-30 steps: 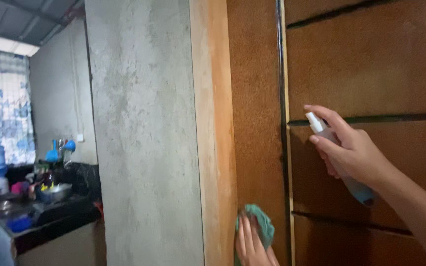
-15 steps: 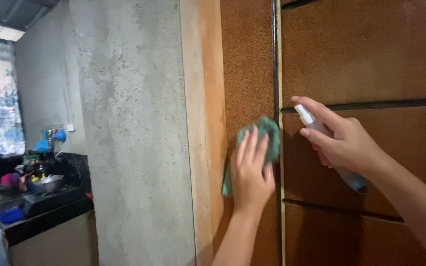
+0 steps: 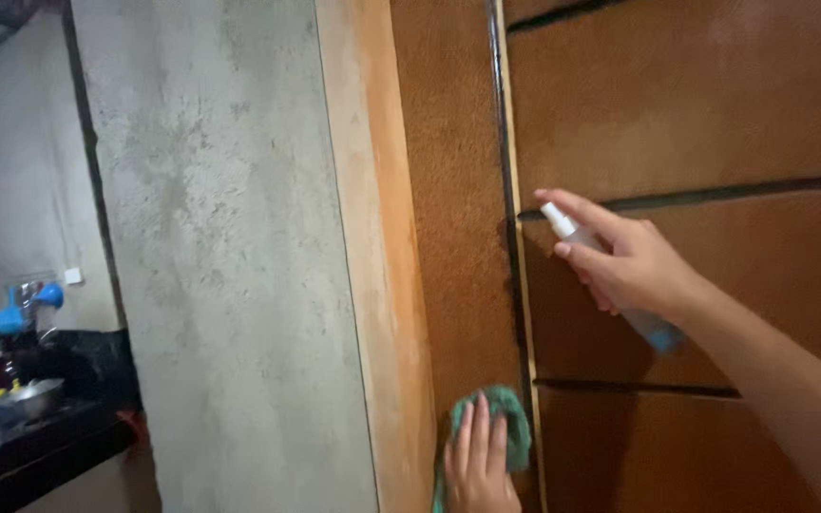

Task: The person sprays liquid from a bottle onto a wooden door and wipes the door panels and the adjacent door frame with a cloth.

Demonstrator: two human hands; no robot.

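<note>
While the left hand (image 3: 480, 463) pressed a soft cloth (image 3: 508, 427) flat to the door (image 3: 696, 114),
the right hand (image 3: 634, 271) clamped a light, likely slippery spray bottle (image 3: 653, 328) round its middle.

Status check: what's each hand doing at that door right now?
Left hand flat on green cloth, pressed to brown door. Right hand grips spray bottle, nozzle toward the door's dark groove. Nothing in the way.

A rough grey concrete pillar (image 3: 230, 266) stands beside a pale orange wooden frame (image 3: 372, 256) and a brown panelled door (image 3: 696, 104) with dark grooves, while at far left a dark kitchen counter (image 3: 40, 446) carries a metal bowl (image 3: 26, 397).
</note>
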